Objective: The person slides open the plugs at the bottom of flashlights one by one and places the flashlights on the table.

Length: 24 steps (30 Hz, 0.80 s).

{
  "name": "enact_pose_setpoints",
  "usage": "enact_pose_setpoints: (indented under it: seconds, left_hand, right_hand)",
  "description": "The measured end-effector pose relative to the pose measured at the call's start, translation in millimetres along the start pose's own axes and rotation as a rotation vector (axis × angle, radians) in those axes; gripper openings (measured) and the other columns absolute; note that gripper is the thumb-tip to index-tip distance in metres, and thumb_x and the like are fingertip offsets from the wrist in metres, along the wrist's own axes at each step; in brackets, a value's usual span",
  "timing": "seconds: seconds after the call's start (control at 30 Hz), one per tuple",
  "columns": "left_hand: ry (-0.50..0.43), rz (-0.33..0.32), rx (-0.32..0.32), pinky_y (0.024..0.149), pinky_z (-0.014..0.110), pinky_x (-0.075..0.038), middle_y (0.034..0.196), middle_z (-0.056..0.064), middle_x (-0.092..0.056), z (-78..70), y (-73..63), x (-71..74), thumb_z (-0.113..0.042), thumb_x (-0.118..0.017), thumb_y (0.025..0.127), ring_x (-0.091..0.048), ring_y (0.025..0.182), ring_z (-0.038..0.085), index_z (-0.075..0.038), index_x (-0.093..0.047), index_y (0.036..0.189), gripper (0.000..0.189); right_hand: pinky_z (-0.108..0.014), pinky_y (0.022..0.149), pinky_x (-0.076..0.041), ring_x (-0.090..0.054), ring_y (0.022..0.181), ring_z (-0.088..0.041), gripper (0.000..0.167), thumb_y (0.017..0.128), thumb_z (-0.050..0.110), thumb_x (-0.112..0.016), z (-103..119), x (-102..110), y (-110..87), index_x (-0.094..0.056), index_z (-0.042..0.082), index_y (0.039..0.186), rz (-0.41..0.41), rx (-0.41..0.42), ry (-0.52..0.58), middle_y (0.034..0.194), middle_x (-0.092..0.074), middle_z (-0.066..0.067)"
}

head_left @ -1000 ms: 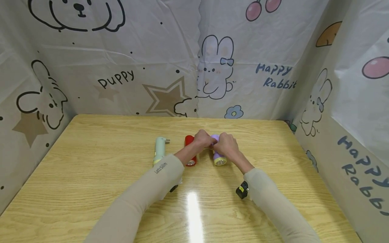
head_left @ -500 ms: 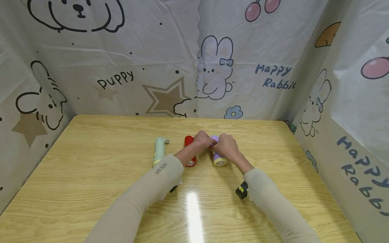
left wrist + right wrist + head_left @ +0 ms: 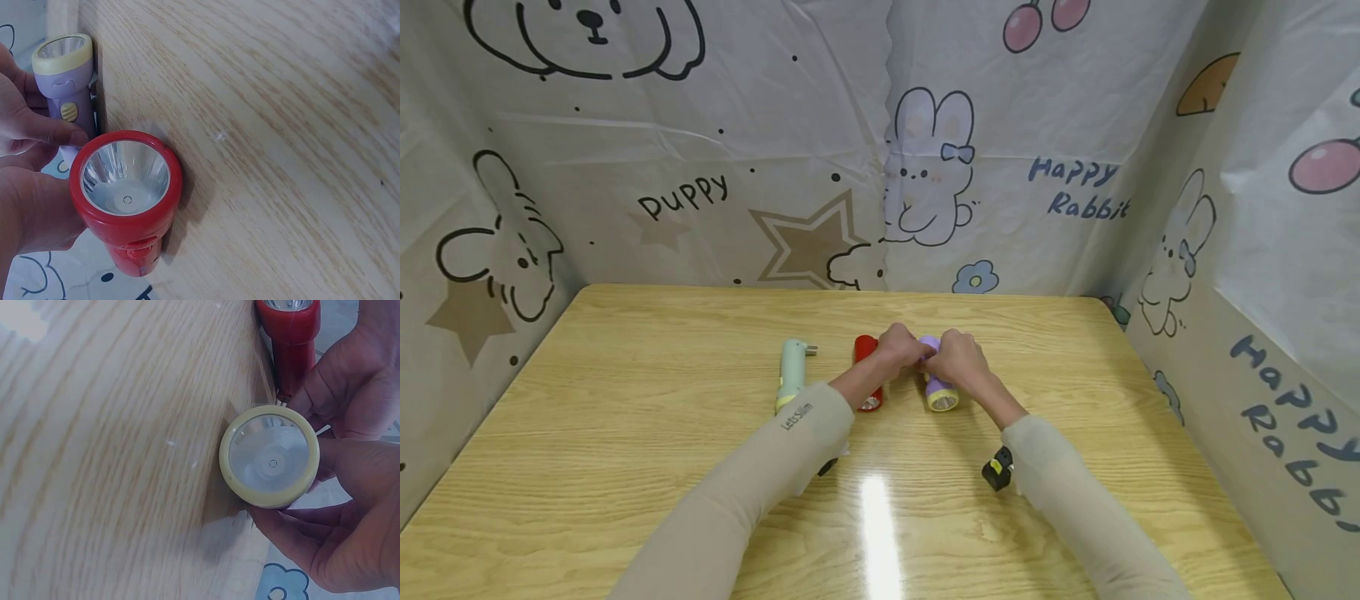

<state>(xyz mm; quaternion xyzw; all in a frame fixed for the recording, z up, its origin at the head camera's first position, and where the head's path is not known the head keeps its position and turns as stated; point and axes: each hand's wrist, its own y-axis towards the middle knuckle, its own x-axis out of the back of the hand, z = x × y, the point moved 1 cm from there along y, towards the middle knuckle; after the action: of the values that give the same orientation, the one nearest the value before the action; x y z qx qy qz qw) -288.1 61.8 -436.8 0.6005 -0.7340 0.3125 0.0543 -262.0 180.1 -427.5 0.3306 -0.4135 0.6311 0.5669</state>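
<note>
In the head view a purple flashlight with a yellow rim lies on the table, its lens toward me. My right hand grips its body, thumb beside the yellow switch in the left wrist view. From the other side, my left hand reaches its tail end with curled fingers and pinches there; the pinch is mostly hidden. Slim metal prongs show by the fingers in the right wrist view. Just left of the purple one lies a red flashlight, partly behind my left forearm.
A mint-green flashlight lies farther left, metal plug prongs sticking out at its tail; the left sleeve overlaps its front. Printed cloth walls off the wooden table at the back and sides.
Both hands stay at the purple flashlight with hardly any motion. The whole head view shifts very slightly.
</note>
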Motion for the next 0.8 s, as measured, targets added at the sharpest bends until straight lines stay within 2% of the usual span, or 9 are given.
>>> enact_pose_setpoints:
  seconds: [0.6, 0.8]
  left_hand:
    - [0.019, -0.002, 0.019, 0.046, 0.022, -0.035, 0.061, 0.002, -0.047, -0.9, 1.2, 0.3, -0.014, -0.073, 0.090, -0.048, 0.062, 0.017, -0.006, -0.057, 0.067, 0.030]
    - [0.014, -0.002, 0.019, 0.047, 0.022, -0.037, 0.064, 0.004, -0.049, 0.1, 1.1, 1.1, -0.015, -0.074, 0.089, -0.051, 0.064, 0.018, -0.003, -0.060, 0.072, 0.025]
  right_hand:
    - [-0.023, 0.043, -0.037, -0.051, 0.051, -0.015, 0.038, 0.083, 0.024, -0.077, -0.4, 1.6, -1.0, -0.048, 0.010, 0.063, -0.003, 0.018, -0.007, 0.058, -0.052, -0.004]
    - [-0.023, 0.043, -0.039, -0.053, 0.052, -0.016, 0.036, 0.083, 0.026, -0.078, 0.0, 1.2, -1.9, -0.053, 0.008, 0.066, 0.013, 0.013, 0.010, 0.060, -0.056, -0.006]
